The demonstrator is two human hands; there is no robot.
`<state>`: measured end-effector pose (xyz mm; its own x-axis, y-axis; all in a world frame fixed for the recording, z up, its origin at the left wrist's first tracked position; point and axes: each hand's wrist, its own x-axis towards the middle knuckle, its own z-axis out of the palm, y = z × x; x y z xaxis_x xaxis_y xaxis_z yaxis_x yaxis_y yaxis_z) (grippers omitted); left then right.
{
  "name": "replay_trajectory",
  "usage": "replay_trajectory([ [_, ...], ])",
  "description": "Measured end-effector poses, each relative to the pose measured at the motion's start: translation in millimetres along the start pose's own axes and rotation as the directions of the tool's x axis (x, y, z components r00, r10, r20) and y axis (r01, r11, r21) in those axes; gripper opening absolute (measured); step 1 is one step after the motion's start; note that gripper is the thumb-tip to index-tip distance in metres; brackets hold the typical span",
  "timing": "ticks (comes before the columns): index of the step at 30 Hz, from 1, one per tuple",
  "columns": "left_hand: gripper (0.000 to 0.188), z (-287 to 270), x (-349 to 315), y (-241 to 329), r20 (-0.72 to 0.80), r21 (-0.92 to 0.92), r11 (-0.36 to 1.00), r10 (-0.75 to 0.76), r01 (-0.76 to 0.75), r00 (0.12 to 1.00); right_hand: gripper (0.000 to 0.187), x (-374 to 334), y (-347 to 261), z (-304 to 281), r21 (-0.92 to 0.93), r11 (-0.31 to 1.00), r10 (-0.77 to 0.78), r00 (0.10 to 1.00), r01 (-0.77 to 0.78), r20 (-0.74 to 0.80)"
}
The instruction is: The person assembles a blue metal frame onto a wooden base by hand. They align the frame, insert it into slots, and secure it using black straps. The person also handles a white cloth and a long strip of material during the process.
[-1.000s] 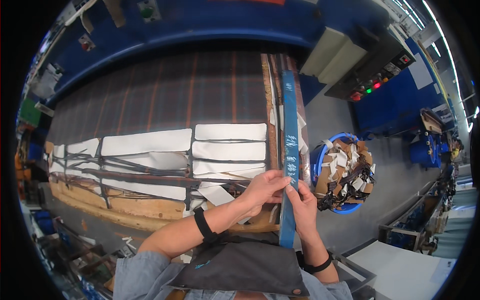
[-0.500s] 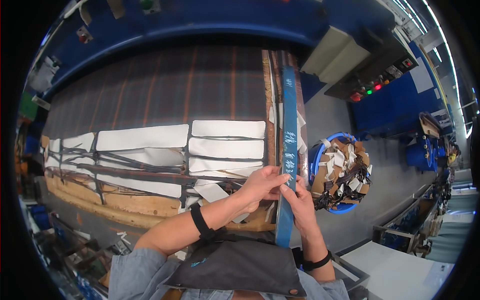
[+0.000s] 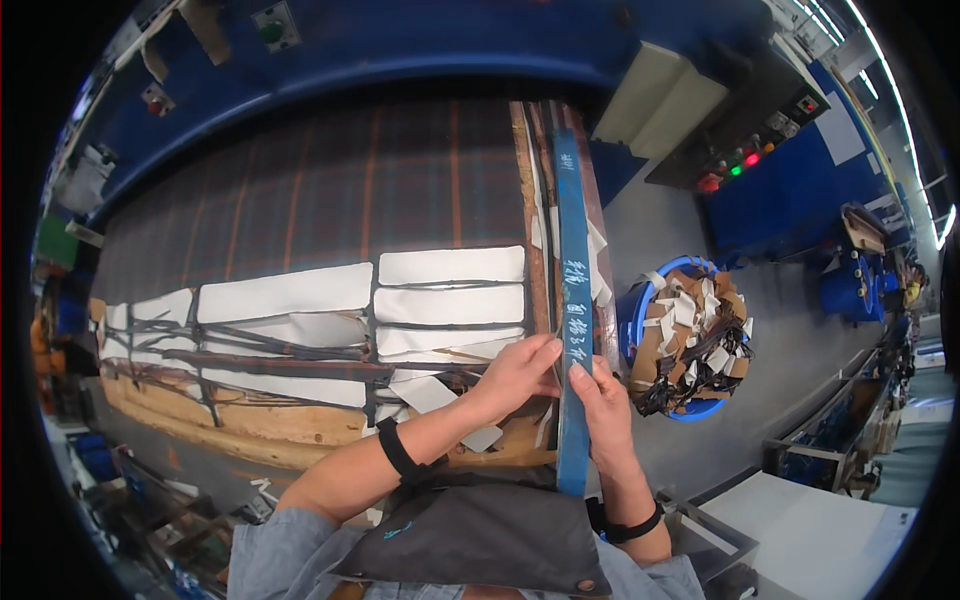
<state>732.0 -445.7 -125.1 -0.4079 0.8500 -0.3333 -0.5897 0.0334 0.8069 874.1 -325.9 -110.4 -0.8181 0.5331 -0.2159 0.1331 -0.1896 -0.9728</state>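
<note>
A long, narrow blue bar (image 3: 573, 230) with light handwritten marks stands lengthwise in front of me at the right end of the work table. My right hand (image 3: 605, 408) grips its right side, the thumb lying on the marked face. At the bar's left edge, the fingers of my left hand (image 3: 520, 375) are closed against it; their tips are partly hidden. Left of my hands, several white rectangular pieces (image 3: 450, 304) lie among dark strips (image 3: 290, 370) on the dark plaid sheet (image 3: 340, 190). A small white scrap (image 3: 425, 393) sits by my left forearm.
On the floor at the right stands a blue basket (image 3: 692, 414) heaped with white, brown and black scraps. Behind it is a control box (image 3: 735, 150) with lit buttons. The table's wooden edge (image 3: 260, 425) runs along the near left. A white tabletop (image 3: 800, 540) is at the lower right.
My left thumb, which lay over the blue bar beside the right thumb, has drawn back to its left edge. The right hand keeps its grip. The view has shifted slightly.
</note>
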Motion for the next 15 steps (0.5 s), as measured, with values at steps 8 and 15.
replay_trajectory([
  [8, 0.032, -16.4, 10.3, -1.2, 0.003, 0.627, 0.741, 0.305, -0.24, 0.952, 0.026, -1.3, -4.9, 1.7, 0.021, 1.0, 0.003, 1.0, -0.003, -0.013],
  [15, 0.025, -2.7, 4.8, 29.0, -0.095, 0.291, 0.956, 0.071, -0.04, 0.993, 0.029, -0.8, -11.6, -3.0, -0.021, 0.999, 0.025, 1.0, -0.025, -0.007],
])
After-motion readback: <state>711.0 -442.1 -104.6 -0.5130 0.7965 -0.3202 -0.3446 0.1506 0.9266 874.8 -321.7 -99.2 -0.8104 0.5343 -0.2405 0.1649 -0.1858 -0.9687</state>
